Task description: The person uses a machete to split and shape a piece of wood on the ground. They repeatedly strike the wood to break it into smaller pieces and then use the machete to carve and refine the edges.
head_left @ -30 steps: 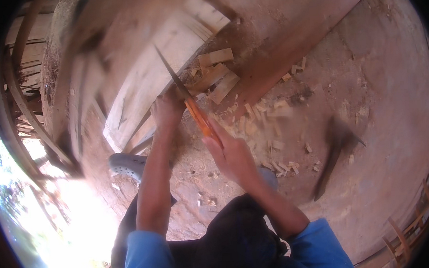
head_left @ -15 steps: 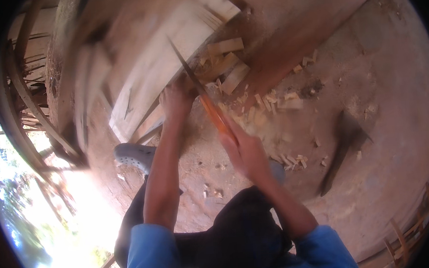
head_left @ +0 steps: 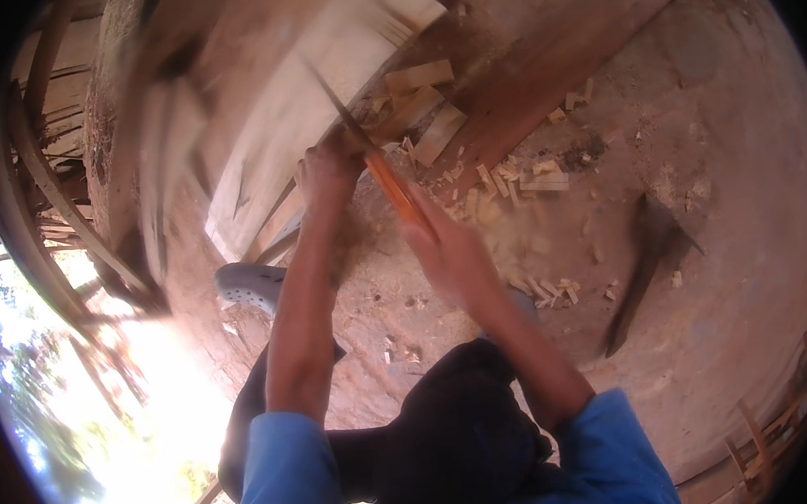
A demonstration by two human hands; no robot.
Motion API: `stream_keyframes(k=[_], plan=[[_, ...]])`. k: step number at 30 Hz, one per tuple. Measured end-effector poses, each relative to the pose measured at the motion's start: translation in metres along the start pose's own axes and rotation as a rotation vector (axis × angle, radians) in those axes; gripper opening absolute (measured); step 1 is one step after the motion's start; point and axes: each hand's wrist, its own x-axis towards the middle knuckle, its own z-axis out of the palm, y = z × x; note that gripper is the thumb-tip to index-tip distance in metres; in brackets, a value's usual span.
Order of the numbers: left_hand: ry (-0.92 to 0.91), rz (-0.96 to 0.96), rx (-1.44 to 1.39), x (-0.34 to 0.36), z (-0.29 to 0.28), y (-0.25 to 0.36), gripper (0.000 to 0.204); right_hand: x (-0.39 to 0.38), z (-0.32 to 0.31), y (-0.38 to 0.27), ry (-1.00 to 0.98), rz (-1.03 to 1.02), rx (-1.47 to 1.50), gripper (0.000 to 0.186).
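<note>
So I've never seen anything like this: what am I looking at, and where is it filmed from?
There's no machine here, just a person's two bare hands, seen from above by a wide-angle camera worn on their head. That lens bends straight edges near the rim.

The right hand holds an orange-handled tool with a long, thin, dark blade, perhaps a saw. The left hand is near the edge of a pale board; what it grips, if anything, is hard to tell.

On the brown ground lie small wood offcuts and, to the right, a dark long-handled tool.
</note>
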Motion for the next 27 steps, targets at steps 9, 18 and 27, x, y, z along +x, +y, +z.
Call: stream_keyframes(k=[9,18,27], plan=[[0.051,0.033,0.012,0.004,0.011,-0.011,0.045,0.003,0.001,-0.004,0.019,0.001,-0.015,0.057],[0.008,-0.004,-0.007,0.006,0.01,-0.009,0.05,0.009,0.008,0.002,0.088,-0.08,-0.013,0.058],[-0.023,-0.038,0.061,0.006,0.002,-0.006,0.063,0.012,0.009,0.013,0.019,-0.063,-0.047,0.063]])
